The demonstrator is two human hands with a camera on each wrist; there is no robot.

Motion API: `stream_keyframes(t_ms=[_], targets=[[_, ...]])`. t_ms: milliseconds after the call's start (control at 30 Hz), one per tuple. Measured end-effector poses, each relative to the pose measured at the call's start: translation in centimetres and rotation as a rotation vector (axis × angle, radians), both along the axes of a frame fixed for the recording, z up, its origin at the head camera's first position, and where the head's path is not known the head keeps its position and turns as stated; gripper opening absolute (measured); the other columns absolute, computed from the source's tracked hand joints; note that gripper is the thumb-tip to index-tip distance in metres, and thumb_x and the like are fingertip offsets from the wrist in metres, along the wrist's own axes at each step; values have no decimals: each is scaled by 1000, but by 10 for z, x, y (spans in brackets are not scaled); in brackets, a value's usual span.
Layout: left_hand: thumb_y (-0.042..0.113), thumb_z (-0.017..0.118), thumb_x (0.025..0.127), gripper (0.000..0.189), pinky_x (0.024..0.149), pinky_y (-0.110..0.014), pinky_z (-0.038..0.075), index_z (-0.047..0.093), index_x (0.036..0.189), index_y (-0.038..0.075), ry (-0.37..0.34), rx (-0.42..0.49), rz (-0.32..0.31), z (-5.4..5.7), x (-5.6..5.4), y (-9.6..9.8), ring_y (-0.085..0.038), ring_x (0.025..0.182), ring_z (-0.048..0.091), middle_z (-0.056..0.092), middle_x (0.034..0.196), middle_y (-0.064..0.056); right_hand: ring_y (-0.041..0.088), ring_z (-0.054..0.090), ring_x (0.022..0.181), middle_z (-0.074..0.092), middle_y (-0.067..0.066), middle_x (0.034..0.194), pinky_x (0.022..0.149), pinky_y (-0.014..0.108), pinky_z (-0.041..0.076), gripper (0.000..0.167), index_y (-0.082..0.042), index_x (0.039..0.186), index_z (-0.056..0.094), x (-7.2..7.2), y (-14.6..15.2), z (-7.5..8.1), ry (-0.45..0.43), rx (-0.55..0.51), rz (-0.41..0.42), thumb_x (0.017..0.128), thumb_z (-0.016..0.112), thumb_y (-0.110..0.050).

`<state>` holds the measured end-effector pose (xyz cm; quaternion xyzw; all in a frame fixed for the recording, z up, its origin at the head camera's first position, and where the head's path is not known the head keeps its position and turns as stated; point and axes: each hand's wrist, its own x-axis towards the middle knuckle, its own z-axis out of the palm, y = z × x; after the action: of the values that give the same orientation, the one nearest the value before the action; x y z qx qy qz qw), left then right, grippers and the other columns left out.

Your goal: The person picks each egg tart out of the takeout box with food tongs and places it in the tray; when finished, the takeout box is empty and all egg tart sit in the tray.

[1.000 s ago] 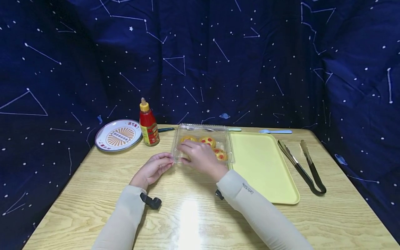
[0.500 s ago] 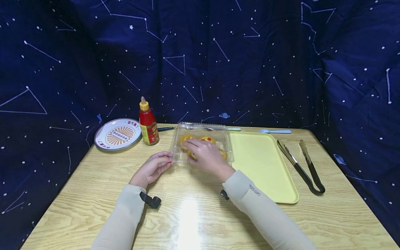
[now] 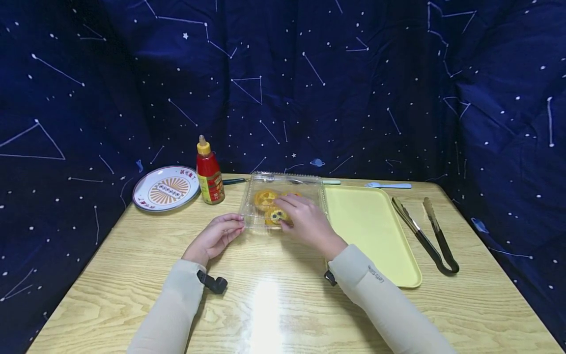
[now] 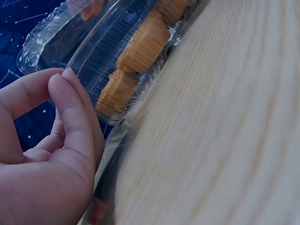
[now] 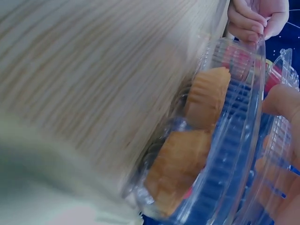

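Note:
A clear plastic clamshell box (image 3: 252, 206) sits on the wooden table, holding several egg tarts (image 3: 266, 198) with fluted orange sides; one front tart (image 5: 176, 171) shows closely in the right wrist view. My left hand (image 3: 217, 237) pinches the box's front left corner between thumb and fingertips, as the left wrist view shows. My right hand (image 3: 307, 221) reaches over the front of the box, fingers extended on the clear lid, thumb near the front rim. It covers the tarts on the right. A tart topped with dark berries (image 3: 276, 216) lies just left of its fingers.
Right of the box lies a yellow tray (image 3: 371, 241), with metal tongs (image 3: 435, 236) beyond it and a blue fork (image 3: 389, 186) behind. A red sauce bottle (image 3: 210, 174) and a patterned plate (image 3: 148, 200) stand at the back left. A dark blue curtain hangs behind the table.
My right hand has slid rightward along the front of the box, uncovering the left tarts and the berry-topped one. My left hand has stayed at the corner.

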<state>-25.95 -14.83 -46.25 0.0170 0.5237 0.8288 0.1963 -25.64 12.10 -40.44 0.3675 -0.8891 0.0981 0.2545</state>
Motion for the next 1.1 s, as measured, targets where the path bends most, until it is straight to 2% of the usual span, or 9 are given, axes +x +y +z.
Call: stream_keyframes(t_ms=[167,333,567,667,800,1033,1100], targets=[[-12,48,96,24,82,-21,54,64,94,7,-14,24,0,-2,-1,0,-12,85,65,63,94,-4,32,55,124,64,7,128,107,48,40,52,-10,129,63,3,12,0,-36,-17,-26,80,79,-18],[-12,49,95,25,82,-20,54,65,93,7,-15,28,-11,-3,-2,-1,-11,84,65,64,94,-3,33,54,125,63,9,129,107,48,40,54,-9,130,63,4,23,0,-64,-41,-48,79,78,-18],[-11,52,94,21,82,-21,54,64,98,6,0,15,-17,0,-2,-3,-12,85,66,63,98,-5,39,45,132,60,10,134,109,61,31,54,-10,132,62,7,38,3,-148,-59,-145,81,77,-22],[-11,52,94,21,82,-21,54,63,99,5,0,20,-19,0,-2,-4,-12,85,65,62,99,-6,39,43,134,58,10,137,107,59,35,56,-10,135,60,7,45,3,-191,-79,-163,83,76,-23],[-13,51,94,22,81,-21,55,63,98,5,2,22,-17,1,-2,-5,-13,85,65,62,98,-7,34,51,128,58,11,136,97,51,48,58,-10,136,58,7,52,4,-210,-96,-139,82,75,-21],[-12,52,94,21,82,-22,54,61,102,4,4,7,-8,2,-2,-4,-13,87,65,62,99,-6,29,55,125,60,10,134,87,48,55,56,-9,134,60,6,59,9,-194,-63,-87,80,74,-14],[-12,52,93,21,82,-22,54,61,102,5,2,8,-8,2,-2,-3,-14,87,65,62,99,-6,29,55,125,60,10,134,89,47,54,56,-8,134,60,5,61,10,-205,-74,-79,80,74,-12]])
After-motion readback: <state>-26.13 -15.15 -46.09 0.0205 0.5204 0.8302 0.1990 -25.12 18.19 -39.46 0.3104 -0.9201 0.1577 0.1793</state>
